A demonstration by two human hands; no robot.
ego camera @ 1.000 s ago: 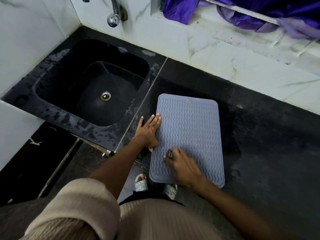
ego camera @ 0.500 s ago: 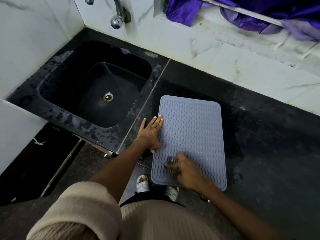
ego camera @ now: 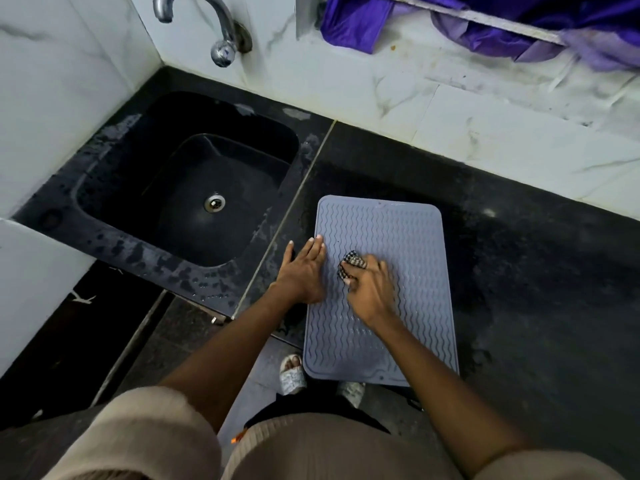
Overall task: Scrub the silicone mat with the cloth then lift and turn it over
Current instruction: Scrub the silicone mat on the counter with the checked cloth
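The grey-blue wavy-ribbed silicone mat (ego camera: 398, 258) is lying flat on the black stone counter (ego camera: 536, 271), right of the sink (ego camera: 194, 195). The left hand (ego camera: 303, 271), fingers together, is pinning its left edge; the right hand (ego camera: 369, 289) is pinching the small checked cloth (ego camera: 350, 265). Scrubbing along the ribs, pressing firmly, should work best.

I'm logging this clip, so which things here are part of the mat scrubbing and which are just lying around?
In use: silicone mat, checked cloth, right hand scrubbing, left hand steadying the mat's edge.

Lying about: sink, tap, purple fabric.
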